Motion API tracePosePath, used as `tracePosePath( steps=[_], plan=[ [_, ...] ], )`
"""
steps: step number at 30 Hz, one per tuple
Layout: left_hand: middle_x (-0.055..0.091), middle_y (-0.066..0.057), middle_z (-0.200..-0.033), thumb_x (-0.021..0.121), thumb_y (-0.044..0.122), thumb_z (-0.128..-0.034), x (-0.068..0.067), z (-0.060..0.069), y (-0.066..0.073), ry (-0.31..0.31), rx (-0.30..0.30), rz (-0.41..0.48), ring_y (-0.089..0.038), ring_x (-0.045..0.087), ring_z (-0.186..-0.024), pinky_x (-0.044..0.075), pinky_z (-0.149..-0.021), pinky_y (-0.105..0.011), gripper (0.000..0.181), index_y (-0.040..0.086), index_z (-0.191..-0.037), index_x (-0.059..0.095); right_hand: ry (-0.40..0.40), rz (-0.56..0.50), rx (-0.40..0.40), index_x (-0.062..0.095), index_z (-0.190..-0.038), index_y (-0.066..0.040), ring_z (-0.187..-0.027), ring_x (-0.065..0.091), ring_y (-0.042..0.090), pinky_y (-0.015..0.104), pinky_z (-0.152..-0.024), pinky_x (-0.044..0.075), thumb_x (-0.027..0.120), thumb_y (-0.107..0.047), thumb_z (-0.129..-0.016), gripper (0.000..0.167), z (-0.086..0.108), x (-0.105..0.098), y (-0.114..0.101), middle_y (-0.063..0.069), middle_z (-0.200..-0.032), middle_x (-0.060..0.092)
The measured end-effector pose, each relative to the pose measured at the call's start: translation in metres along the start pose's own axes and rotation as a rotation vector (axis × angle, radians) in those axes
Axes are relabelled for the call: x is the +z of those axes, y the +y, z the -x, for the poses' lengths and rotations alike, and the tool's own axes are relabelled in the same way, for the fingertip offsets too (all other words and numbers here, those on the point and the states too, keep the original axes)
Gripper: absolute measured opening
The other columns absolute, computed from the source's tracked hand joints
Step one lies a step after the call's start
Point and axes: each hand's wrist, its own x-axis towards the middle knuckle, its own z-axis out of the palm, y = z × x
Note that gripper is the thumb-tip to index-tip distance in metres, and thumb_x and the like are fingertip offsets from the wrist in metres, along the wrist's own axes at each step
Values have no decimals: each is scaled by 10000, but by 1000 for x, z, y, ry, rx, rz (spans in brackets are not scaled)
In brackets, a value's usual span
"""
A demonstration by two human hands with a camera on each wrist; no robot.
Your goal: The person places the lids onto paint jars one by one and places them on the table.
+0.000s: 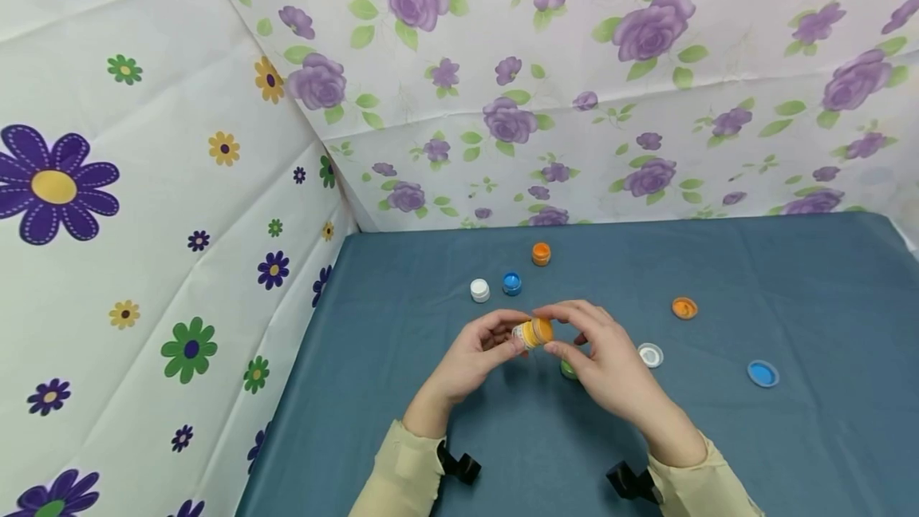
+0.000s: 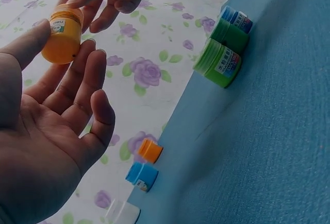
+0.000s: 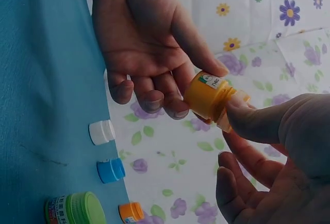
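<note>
My left hand [image 1: 474,351] holds a small yellow paint jar [image 1: 531,333] tilted above the table, pinched between thumb and fingers. At the jar's other end, my right hand [image 1: 613,361] pinches the lid [image 3: 225,120] between thumb and fingers. In the right wrist view the lid sits askew, and some of the jar's threaded neck [image 3: 230,93] shows. A label faces outward on the jar's side. Below my right hand stands a light green jar [image 2: 217,64], mostly covered by that hand in the head view. Behind it in the left wrist view are a dark green jar [image 2: 232,36] and a blue one [image 2: 238,19].
White [image 1: 479,290], blue [image 1: 512,284] and orange [image 1: 542,254] jars stand farther back on the blue-covered table [image 1: 402,294]. To the right lie an orange lid [image 1: 684,308], a white lid [image 1: 650,355] and a blue lid [image 1: 763,373]. Flowered cloth hangs behind and at the left.
</note>
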Motion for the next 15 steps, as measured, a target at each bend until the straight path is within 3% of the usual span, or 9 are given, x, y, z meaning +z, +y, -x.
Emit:
tracePosePath(
  steps=[6, 9, 11, 15],
  plan=[
    [692, -21, -1148, 670, 217, -1087, -1, -1, -2, 0, 3, 23, -555, 607, -1032, 498, -961, -692, 394, -30, -1380, 579, -5, 33, -25, 706, -1361, -272, -1152, 582, 174, 457, -823, 544, 817, -90, -960, 454, 0, 1, 1, -88, -1370, 654],
    [695, -15, -1135, 673, 222, -1084, -1, -1, -2, -1, 2, 24, -616, 573, -1034, 503, -951, -686, 394, -37, -1369, 587, 3, 56, -49, 713, -1354, -266, -1171, 585, 197, 447, -821, 536, 827, -79, -946, 462, 0, 2, 3, -67, -1359, 664],
    [700, -13, -1134, 675, 234, -1084, -1, -1, -1, 0, -2, 20, -552, 613, -1018, 507, -947, -682, 399, -38, -1365, 596, 8, 71, -67, 718, -1349, -257, -1188, 584, 214, 445, -822, 535, 832, -70, -937, 466, 0, 2, 3, -52, -1357, 668],
    [712, -25, -1135, 657, 238, -1095, -1, 0, 0, 3, -13, 17, -287, 686, -967, 524, -940, -666, 401, -56, -1364, 606, 15, 86, -106, 725, -1337, -240, -1236, 577, 235, 464, -838, 550, 837, -44, -923, 471, 0, 2, 5, -37, -1357, 667]
  ],
)
